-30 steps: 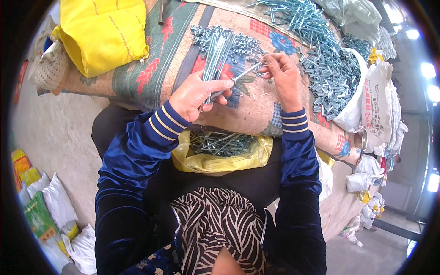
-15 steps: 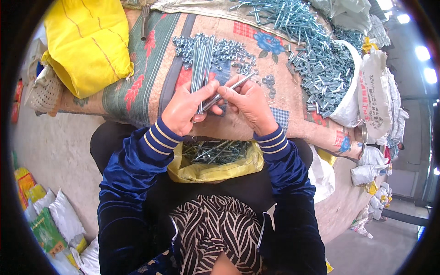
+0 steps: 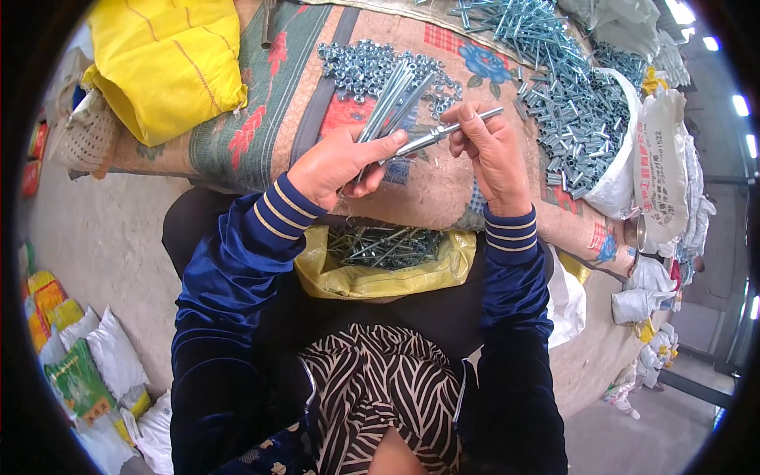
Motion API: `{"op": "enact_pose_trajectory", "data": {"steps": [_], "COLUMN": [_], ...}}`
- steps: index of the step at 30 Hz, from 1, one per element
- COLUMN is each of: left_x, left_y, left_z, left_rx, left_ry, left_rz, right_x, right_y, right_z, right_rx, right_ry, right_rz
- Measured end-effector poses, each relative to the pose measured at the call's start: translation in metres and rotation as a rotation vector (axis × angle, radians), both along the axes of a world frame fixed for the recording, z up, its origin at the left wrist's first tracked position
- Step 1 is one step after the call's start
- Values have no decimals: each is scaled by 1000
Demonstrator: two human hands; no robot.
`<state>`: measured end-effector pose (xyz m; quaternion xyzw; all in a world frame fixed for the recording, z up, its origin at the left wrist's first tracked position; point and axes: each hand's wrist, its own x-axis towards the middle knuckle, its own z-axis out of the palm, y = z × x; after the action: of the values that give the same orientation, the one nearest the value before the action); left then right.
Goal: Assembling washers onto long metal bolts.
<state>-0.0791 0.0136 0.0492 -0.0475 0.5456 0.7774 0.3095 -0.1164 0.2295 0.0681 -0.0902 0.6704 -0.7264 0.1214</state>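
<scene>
My left hand (image 3: 342, 168) is closed round a bundle of long thin metal bolts (image 3: 388, 103), which fan up and away from it. A thicker anchor bolt (image 3: 431, 138) with a sleeve sticks out to the right from under its thumb. Against the outer part of this bolt the thumb and fingers of my right hand (image 3: 497, 158) are closed; its tip shows beyond them. Loose hex nuts (image 3: 348, 70) lie in a pile on the cloth-covered table (image 3: 309, 95) just beyond the bundle. A yellow sack (image 3: 388, 283) holding more bolts (image 3: 388, 247) sits open at my lap.
At the right lies a heap of short metal sleeves (image 3: 574, 142) by a white sack (image 3: 621, 186). Long bolts (image 3: 530, 32) are piled at the far right. A yellow bag (image 3: 170, 63) rests at the far left. Packed bags (image 3: 115, 356) stand on the floor to the left.
My right hand has moved right, away from the left hand. The anchor bolt now lies between both hands, and the bundle leans further right. The whole view has shifted slightly.
</scene>
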Motion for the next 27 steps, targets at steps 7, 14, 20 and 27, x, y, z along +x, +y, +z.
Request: {"op": "enact_pose_trajectory", "data": {"steps": [7, 14, 20, 27], "left_x": [3, 7, 4, 10], "left_y": [1, 7, 1, 13], "left_z": [-1, 4, -1, 1], "left_rx": [106, 23, 175, 24], "left_ry": [11, 175, 12, 171], "left_rz": [-101, 71, 43, 152], "right_x": [3, 1, 1, -1], "right_y": [5, 12, 6, 3], "right_z": [6, 10, 5, 11], "right_rx": [0, -28, -40, -105], "right_ry": [48, 14, 83, 127], "right_rz": [-34, -114, -109, -28]}}
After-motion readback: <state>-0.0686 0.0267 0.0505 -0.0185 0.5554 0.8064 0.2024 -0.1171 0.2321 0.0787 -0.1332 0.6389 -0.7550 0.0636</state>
